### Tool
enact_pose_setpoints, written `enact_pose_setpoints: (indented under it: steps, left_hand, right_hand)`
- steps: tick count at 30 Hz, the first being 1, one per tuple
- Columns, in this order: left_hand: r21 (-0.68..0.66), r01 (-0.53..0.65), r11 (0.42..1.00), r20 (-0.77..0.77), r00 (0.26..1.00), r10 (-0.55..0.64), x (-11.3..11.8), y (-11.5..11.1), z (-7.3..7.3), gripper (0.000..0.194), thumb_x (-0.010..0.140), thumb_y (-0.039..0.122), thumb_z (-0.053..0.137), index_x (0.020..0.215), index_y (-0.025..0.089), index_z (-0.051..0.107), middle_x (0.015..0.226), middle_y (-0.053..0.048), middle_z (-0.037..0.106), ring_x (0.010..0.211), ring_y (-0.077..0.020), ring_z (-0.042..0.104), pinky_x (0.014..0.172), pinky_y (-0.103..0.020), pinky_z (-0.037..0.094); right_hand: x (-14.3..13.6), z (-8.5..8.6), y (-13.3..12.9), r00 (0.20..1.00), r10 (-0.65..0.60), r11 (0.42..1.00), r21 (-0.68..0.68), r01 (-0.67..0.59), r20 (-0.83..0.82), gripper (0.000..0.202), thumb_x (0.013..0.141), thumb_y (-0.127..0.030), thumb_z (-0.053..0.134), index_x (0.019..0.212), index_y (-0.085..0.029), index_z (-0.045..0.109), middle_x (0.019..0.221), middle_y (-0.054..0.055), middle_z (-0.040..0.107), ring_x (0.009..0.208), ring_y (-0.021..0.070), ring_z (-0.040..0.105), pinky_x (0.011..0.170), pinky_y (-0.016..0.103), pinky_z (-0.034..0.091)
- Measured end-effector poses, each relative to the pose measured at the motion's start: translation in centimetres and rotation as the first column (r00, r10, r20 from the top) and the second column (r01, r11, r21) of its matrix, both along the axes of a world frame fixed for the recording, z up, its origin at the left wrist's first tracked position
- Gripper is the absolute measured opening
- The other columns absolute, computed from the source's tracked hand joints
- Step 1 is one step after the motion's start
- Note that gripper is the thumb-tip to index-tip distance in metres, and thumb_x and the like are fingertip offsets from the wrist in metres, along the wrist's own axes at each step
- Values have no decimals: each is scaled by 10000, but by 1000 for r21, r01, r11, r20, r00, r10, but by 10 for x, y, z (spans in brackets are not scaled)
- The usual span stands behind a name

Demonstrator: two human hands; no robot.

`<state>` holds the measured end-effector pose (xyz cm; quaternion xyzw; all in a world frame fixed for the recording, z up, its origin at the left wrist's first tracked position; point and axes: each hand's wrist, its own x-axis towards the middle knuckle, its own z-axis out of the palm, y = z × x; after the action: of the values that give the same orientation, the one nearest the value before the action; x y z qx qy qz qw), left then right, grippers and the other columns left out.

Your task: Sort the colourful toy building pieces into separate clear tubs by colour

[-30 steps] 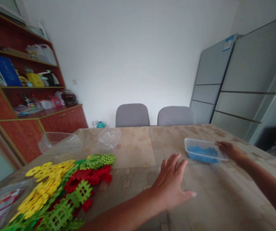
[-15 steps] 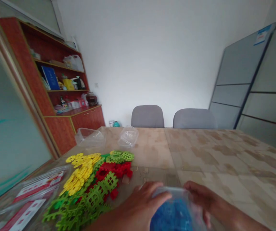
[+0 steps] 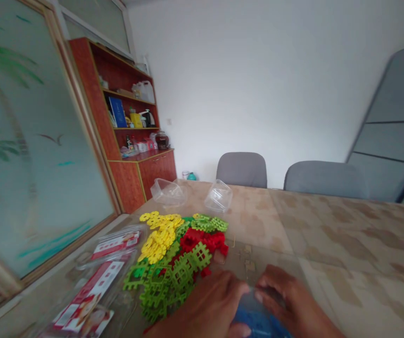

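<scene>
Landmark: green lattice pieces (image 3: 184, 274), heaped on the patterned table (image 3: 363, 263). A plastic container (image 3: 249, 300) with blue contents (image 3: 260, 324) lies right of the landmark, on its near side, partly cut off by the lower edge of view. Left hand (image 3: 205, 300) grasps the container's left side; right hand (image 3: 293, 300) has fingers curled over its far right edge. Underside hidden; cannot tell whether it touches the table.

Beyond the landmark: red pieces (image 3: 202, 239), yellow pieces (image 3: 159, 241), then two clear tubs (image 3: 169, 193) (image 3: 219, 197). Left of it: labelled packages (image 3: 117, 274).

Risks (judged): thin walls may flex if squeezed unevenly, spilling blue contents. Uneven lift could tip the container. The left forearm, close against the landmark, could drag lattice pieces if swept sideways.
</scene>
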<state>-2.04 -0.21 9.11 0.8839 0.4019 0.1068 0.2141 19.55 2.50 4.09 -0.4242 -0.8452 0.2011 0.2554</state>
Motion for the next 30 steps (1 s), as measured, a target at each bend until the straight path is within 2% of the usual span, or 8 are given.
enact_pose_setpoints:
  steps: [2, 4, 8, 16, 21, 24, 27, 30]
  left_hand:
    - [7, -32, 999, 5, 999, 32, 0, 0, 1, 547, 778, 295, 735, 1249, 117, 520, 1188, -160, 580, 1118, -331, 527, 961, -437, 424]
    - [25, -41, 999, 33, 999, 41, -2, 1, 0, 619, 768, 371, 747, 1268, 105, 499, 1227, -176, 551, 1174, -338, 482, 1002, -445, 392]
    - [60, -40, 997, 53, 998, 36, -6, 1, -1, 530, 781, 517, 687, 1139, 150, 556, 1179, -144, 558, 1189, -318, 454, 1031, -445, 357]
    - [106, -37, 994, 111, 994, 25, -4, 7, -7, 526, 755, 561, 680, 1080, 168, 548, 1117, -100, 546, 1093, -271, 479, 974, -370, 378]
    - [27, -13, 1000, 113, 994, 10, -8, 15, -2, 452, 772, 488, 713, 1077, 186, 570, 1073, -77, 557, 1027, -253, 515, 845, -312, 430]
    - [-6, 31, 1000, 139, 990, -30, -16, 22, 3, 250, 854, 299, 653, 1079, 204, 602, 1036, -55, 589, 974, -209, 549, 818, -273, 418]
    - [-90, -17, 996, 166, 986, 32, -21, 30, 2, 120, 850, 176, 617, 966, 187, 645, 892, -11, 613, 828, -157, 568, 699, -215, 398]
    - [-174, -51, 983, 202, 975, 86, -21, 35, -2, 100, 805, 187, 659, 902, 164, 653, 815, 11, 596, 751, -139, 549, 622, -190, 366]
  right_hand:
    - [5, -3, 0, 1000, 0, 1000, 3, 0, -8, 232, 926, -310, 468, 775, -185, 592, 778, 38, 605, 724, 171, 597, 637, 261, 446]
    - [7, -3, -1, 1000, -7, 1000, 9, 8, -17, 245, 931, -324, 472, 770, -190, 600, 763, 31, 595, 713, 169, 594, 626, 257, 448]
    - [6, 0, -4, 999, -5, 999, 36, 7, -54, 283, 942, -355, 473, 763, -206, 635, 742, 27, 588, 719, 175, 591, 632, 263, 454]
    - [8, 3, -1, 996, -12, 999, 48, 17, -89, 269, 927, -387, 496, 810, -237, 686, 752, 32, 612, 732, 192, 610, 639, 276, 483]
    - [10, 1, 4, 996, 0, 1000, -29, -2, -84, 334, 947, -405, 439, 784, -230, 672, 761, 36, 622, 742, 189, 616, 650, 268, 486]
    - [14, 1, 7, 998, 16, 997, -75, -20, -56, 349, 950, -406, 424, 774, -218, 660, 754, 34, 626, 718, 178, 616, 636, 259, 474]
    - [16, 5, 8, 999, 21, 997, -70, -23, -29, 343, 941, -375, 433, 727, -202, 636, 712, 27, 610, 661, 163, 598, 601, 255, 445]
    - [14, 11, 5, 1000, 4, 1000, -18, -5, -25, 288, 924, -321, 457, 736, -206, 643, 717, 29, 605, 669, 166, 587, 607, 265, 427]
